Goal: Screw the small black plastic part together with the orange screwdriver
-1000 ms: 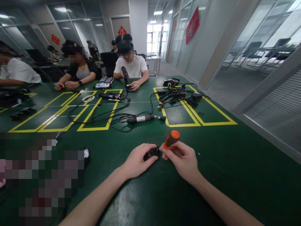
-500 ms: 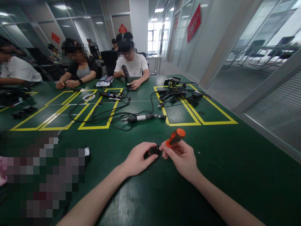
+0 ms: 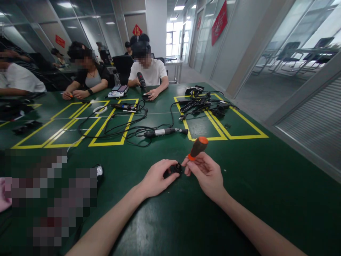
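1. The green desk (image 3: 279,185) carries everything; my forearms stretch low over it, which probably gives both hands a steady base.
2. Ahead of my hands, yellow tape (image 3: 247,137) marks out rectangles, presumably to give things set places.
3. Beyond my right hand, a heap of black cables (image 3: 195,104) lies across one of those marked areas, perhaps pushed there to leave me room.
4. Nearer, just past both hands, a corded power tool (image 3: 161,133) rests on its side, its black cord looping off to the left.
5. My left hand (image 3: 157,179) curls with thumb and fingers around a small part, I judge to keep it from turning.
6. My right hand (image 3: 209,174), beside it, pinches a screwdriver (image 3: 199,147) low on its orange-and-dark handle, likely for fine control. The handle leans up and rightward; I cannot see the blade or whether it meets the part.
7. That black part (image 3: 177,169) sits in my left grip, a short round stub poking up, facing my right fingers.
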Demonstrator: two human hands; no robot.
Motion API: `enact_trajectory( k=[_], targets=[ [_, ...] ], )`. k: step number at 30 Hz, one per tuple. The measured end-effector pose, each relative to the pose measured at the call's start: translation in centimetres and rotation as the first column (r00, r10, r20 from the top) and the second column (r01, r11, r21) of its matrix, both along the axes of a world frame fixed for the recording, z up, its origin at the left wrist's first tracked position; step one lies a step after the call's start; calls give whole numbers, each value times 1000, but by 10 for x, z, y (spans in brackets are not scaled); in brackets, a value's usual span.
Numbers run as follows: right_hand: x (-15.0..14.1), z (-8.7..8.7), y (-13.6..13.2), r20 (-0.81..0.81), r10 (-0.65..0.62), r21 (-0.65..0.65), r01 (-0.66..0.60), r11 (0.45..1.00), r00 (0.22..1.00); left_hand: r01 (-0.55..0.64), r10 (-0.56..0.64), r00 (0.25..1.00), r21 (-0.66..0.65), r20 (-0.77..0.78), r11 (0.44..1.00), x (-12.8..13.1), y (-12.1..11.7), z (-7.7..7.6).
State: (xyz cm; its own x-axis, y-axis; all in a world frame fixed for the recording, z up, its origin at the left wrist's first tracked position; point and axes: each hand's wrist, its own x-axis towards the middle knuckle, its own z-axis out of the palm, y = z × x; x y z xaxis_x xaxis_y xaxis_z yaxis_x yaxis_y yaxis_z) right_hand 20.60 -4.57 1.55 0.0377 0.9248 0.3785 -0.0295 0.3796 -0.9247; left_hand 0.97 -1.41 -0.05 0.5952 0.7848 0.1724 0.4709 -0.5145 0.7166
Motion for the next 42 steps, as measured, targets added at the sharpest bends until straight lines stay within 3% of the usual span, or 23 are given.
enact_trajectory(
  k=[7,16,26,42],
  targets=[
    [-1,1,1,14,-75,36,75,997,997,-15,15,1000,8,-1,1000,0,1,-3],
    [-1,1,0,9,-17,34,17,999,1000,-8,8,1000,-6,3,1000,0,1,-3],
    [-1,4,-4,86,-53,60,48,997,995,-1,1,1000,-8,-15,1000,-1,1,-5],
    [-1,1,-1,-33,-22,-16,22,1000,999,6,-6,1000,27,-19,1000,0,1,-3]
  ],
)
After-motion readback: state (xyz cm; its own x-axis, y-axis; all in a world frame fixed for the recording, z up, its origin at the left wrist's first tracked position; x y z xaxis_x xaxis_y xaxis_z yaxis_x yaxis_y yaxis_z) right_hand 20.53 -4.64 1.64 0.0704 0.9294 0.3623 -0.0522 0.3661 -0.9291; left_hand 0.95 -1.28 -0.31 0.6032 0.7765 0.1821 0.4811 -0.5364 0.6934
